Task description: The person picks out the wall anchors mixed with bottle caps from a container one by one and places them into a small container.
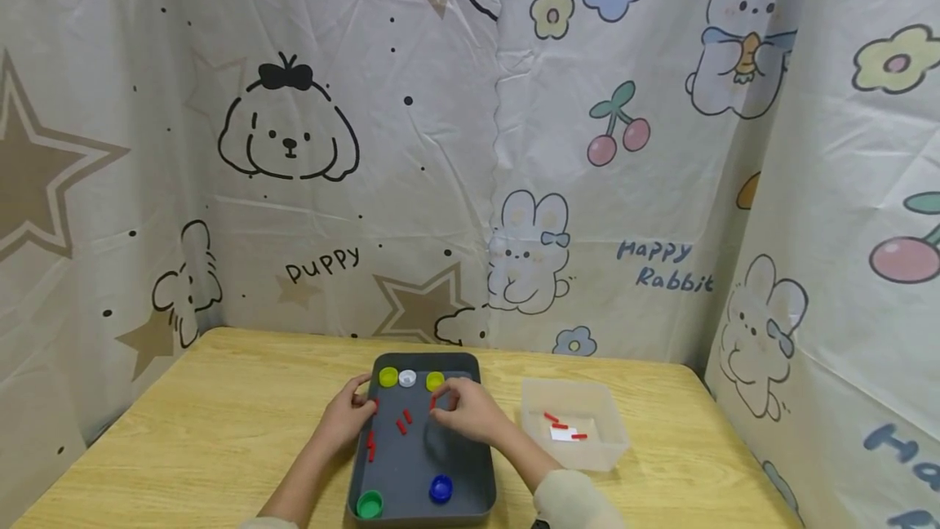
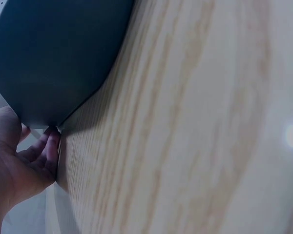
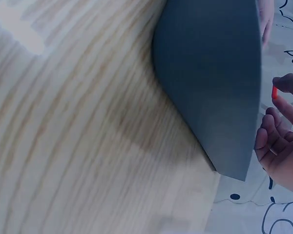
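My left hand [image 1: 348, 416] grips the left side of a dark grey tray [image 1: 411, 464], thumb over the rim. In the left wrist view, fingers [image 2: 52, 151] reach the tray's outer side near the table. Over the tray's far right part, my right hand [image 1: 470, 411] pinches a short red stick [image 3: 274, 91] between thumb and index finger. Several more red sticks [image 1: 401, 427] lie in the tray, some along its left wall. At the far end sit a yellow cap [image 1: 388, 377], a white cap [image 1: 407, 378] and another yellow cap [image 1: 436, 381], the last beside my right fingertips.
A green cap [image 1: 370, 504] and a blue cap [image 1: 441, 489] sit at the tray's near end. Right of the tray, a translucent plastic box [image 1: 613, 439] holds several red sticks and a white paper piece [image 1: 561, 434]. A printed curtain [image 1: 411, 211] hangs behind the wooden table [image 1: 242, 398].
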`<state>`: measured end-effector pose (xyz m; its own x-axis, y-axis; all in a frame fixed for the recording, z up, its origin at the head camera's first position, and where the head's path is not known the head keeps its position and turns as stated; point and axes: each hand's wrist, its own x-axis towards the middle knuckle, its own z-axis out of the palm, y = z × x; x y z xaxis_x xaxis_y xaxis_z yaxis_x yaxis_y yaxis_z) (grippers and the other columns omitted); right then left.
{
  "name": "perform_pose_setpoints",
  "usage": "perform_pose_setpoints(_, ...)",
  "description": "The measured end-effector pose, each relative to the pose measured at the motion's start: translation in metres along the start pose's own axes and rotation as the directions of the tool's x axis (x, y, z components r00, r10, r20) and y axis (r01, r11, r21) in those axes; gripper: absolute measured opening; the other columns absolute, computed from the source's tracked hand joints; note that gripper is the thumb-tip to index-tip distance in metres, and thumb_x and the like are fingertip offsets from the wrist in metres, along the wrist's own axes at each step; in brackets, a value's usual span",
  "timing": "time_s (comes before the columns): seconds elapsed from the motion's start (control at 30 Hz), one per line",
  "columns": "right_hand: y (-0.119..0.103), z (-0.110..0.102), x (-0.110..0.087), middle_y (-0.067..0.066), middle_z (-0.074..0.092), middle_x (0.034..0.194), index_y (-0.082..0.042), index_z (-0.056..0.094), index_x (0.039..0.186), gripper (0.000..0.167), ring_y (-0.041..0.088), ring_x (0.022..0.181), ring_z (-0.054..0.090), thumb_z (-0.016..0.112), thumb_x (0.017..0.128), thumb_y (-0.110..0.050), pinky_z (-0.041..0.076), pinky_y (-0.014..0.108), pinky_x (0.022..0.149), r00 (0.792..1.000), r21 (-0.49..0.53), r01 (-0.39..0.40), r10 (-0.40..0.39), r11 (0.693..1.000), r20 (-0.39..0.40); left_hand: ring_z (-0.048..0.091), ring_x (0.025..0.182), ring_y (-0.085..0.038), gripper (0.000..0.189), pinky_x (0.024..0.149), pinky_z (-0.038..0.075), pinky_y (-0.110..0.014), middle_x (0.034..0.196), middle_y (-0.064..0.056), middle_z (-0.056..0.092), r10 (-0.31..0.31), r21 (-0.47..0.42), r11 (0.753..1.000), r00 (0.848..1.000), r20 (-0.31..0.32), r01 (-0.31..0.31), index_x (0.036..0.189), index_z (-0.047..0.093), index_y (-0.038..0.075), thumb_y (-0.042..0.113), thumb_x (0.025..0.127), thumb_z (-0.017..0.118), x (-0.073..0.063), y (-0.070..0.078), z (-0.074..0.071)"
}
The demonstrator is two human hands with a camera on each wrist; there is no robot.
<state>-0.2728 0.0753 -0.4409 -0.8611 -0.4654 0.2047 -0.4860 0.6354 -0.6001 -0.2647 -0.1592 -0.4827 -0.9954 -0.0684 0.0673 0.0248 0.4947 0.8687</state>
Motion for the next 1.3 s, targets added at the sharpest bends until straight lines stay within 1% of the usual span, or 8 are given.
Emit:
perform_pose_setpoints(0.13, 0.000, -0.006, -0.004, -0.005, 0.050, 0.070, -0.009, 0.068, 0.101, 0.025, 0.003, 0.057, 0.043, 0.068, 0.081, -0.024, 0.037, 0.020, 0.052, 1.000, 0.004, -0.001, 0.002, 1.000, -0.015, 0.058, 0.093, -0.026, 0.052, 0.083, 0.049, -0.043, 0.105, -0.019, 0.062, 0.013, -0.002, 1.000, 1.000, 0.003, -0.013, 0.136, 0.043, 0.002, 0.010, 0.086, 0.054, -0.001, 0.001, 0.000)
perform_pose_setpoints(0.37, -0.003, -0.018, -0.010, -0.003, 0.052, 0.073, -0.009, 0.068, 0.102, 0.025, 0.005, 0.060, 0.043, 0.068, 0.081, -0.024, 0.038, 0.021, 0.052, 0.999, 0.009, -0.009, 0.009, 1.000, -0.043, 0.058, 0.091, -0.024, 0.051, 0.081, 0.050, -0.041, 0.103, -0.018, 0.062, 0.014, -0.010, 1.000, 1.000, 0.003, -0.014, 0.136, 0.042, 0.001, 0.010, 0.087, 0.054, 0.000, 0.001, 0.001)
perform_pose_setpoints(0.63, 0.000, -0.029, -0.018, -0.003, 0.052, 0.072, -0.010, 0.067, 0.102, 0.025, 0.006, 0.060, 0.044, 0.068, 0.082, -0.023, 0.039, 0.021, 0.052, 0.999, 0.022, -0.015, 0.016, 1.000, -0.051, 0.057, 0.089, -0.022, 0.051, 0.081, 0.049, -0.041, 0.101, -0.016, 0.062, 0.009, -0.005, 1.000, 1.000, -0.003, -0.009, 0.136, 0.043, 0.003, 0.010, 0.087, 0.054, 0.001, -0.001, 0.002)
perform_pose_setpoints(0.8, 0.001, -0.034, -0.021, -0.002, 0.052, 0.073, -0.010, 0.067, 0.101, 0.023, 0.004, 0.058, 0.043, 0.069, 0.081, -0.023, 0.038, 0.020, 0.050, 0.998, 0.018, -0.012, 0.013, 1.000, -0.066, 0.058, 0.089, -0.023, 0.051, 0.082, 0.049, -0.041, 0.101, -0.016, 0.061, 0.004, -0.006, 1.000, 1.000, -0.009, -0.004, 0.136, 0.043, 0.003, 0.010, 0.087, 0.053, 0.000, -0.003, 0.002)
perform_pose_setpoints(0.97, 0.001, -0.040, -0.023, -0.002, 0.052, 0.073, -0.010, 0.067, 0.102, 0.024, 0.005, 0.057, 0.043, 0.067, 0.082, -0.024, 0.038, 0.020, 0.048, 0.997, 0.029, -0.017, 0.019, 0.999, -0.068, 0.058, 0.092, -0.024, 0.051, 0.084, 0.049, -0.043, 0.104, -0.017, 0.062, -0.001, -0.005, 1.000, 1.000, -0.007, 0.001, 0.137, 0.042, 0.003, 0.010, 0.087, 0.053, -0.001, -0.004, 0.002)
perform_pose_setpoints(1.13, 0.004, -0.047, -0.027, 0.000, 0.051, 0.075, -0.010, 0.066, 0.104, 0.026, 0.007, 0.058, 0.043, 0.067, 0.083, -0.026, 0.038, 0.021, 0.048, 0.997, 0.039, -0.032, 0.035, 0.999, -0.075, 0.059, 0.091, -0.024, 0.051, 0.083, 0.049, -0.043, 0.104, -0.019, 0.063, 0.014, -0.008, 1.000, 1.000, 0.000, -0.014, 0.136, 0.042, 0.001, 0.010, 0.087, 0.053, 0.000, -0.005, 0.001)
perform_pose_setpoints(1.3, 0.009, -0.052, -0.030, -0.001, 0.051, 0.074, -0.010, 0.066, 0.104, 0.026, 0.008, 0.059, 0.043, 0.066, 0.084, -0.026, 0.038, 0.021, 0.048, 0.995, 0.039, -0.055, 0.058, 0.998, -0.085, 0.059, 0.090, -0.022, 0.051, 0.082, 0.050, -0.041, 0.103, -0.017, 0.063, 0.011, -0.007, 1.000, 1.000, 0.000, -0.011, 0.137, 0.042, 0.003, 0.010, 0.087, 0.053, 0.001, -0.005, 0.002)
